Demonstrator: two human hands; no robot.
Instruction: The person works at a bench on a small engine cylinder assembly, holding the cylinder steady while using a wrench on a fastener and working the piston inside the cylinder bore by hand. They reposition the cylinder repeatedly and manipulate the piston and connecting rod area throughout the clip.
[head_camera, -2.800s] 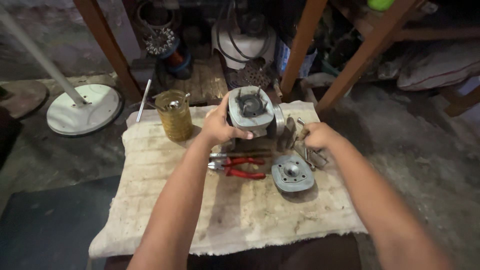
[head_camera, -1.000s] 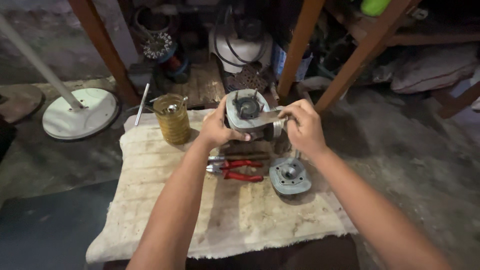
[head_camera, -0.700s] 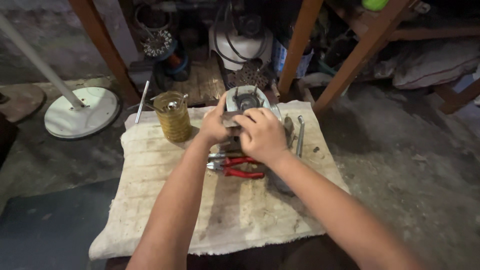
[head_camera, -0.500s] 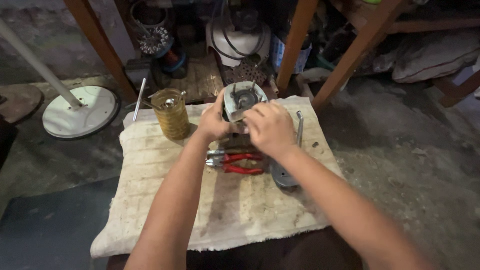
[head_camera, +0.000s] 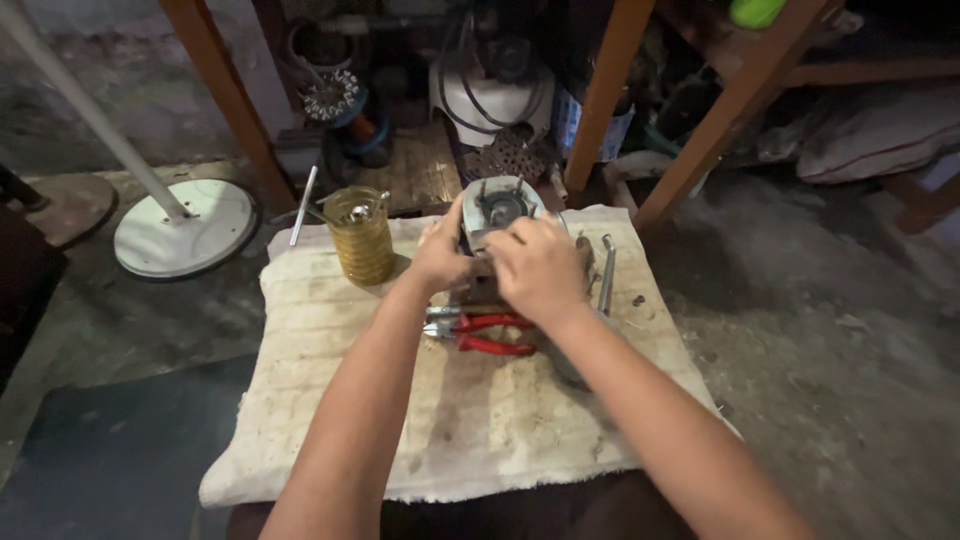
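Off-white cloth (head_camera: 330, 400) over concrete floor (head_camera: 820, 340); left hand (head_camera: 442, 252), right hand (head_camera: 540, 268) clasp grey engine cylinder (head_camera: 497, 208).

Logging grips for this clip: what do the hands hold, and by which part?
Both grip the grey metal cylinder block: left hand on its left side, right hand over its front.

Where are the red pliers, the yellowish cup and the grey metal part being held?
red pliers (head_camera: 495, 335), head view, on the handles.
yellowish cup (head_camera: 362, 240), head view, on its side wall.
grey metal part (head_camera: 497, 207), head view, on its top face.
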